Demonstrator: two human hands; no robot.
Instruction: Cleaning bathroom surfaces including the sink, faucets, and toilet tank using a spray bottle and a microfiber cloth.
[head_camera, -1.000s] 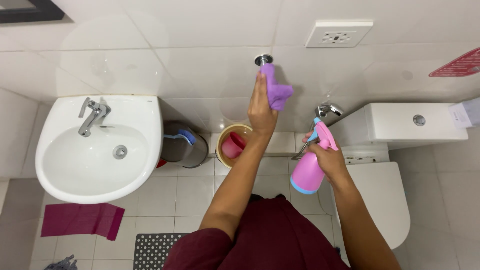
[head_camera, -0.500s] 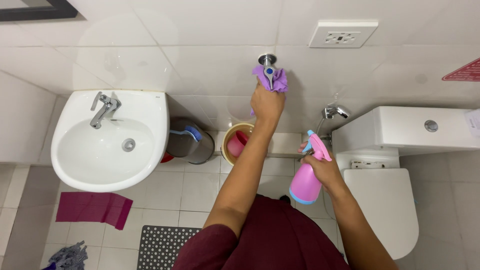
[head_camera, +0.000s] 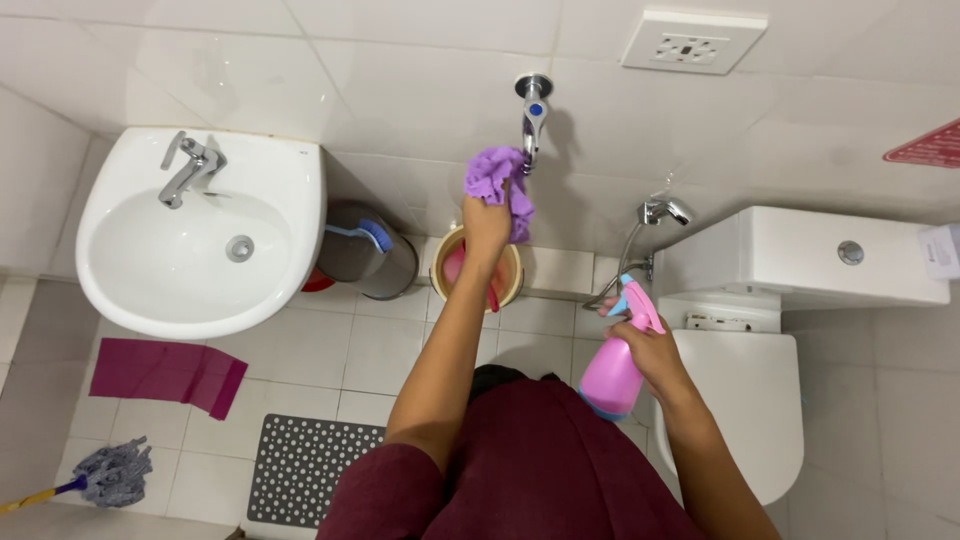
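Note:
My left hand is raised against the white tiled wall and grips a purple cloth, which touches the lower end of a chrome wall tap with a blue cap. My right hand hangs lower, to the right, closed around the neck of a pink spray bottle with a blue and pink trigger. Directly below the tap stands a tan bucket holding a pink scoop.
White washbasin with chrome faucet at left, a grey bin beside it. White toilet with cistern at right, a hand sprayer on the wall. Magenta cloth, dotted mat and mop head on the floor.
My left hand and the purple cloth slid down from the tap's wall flange to its spout end. The view shifted, and the spray bottle stayed in my right hand.

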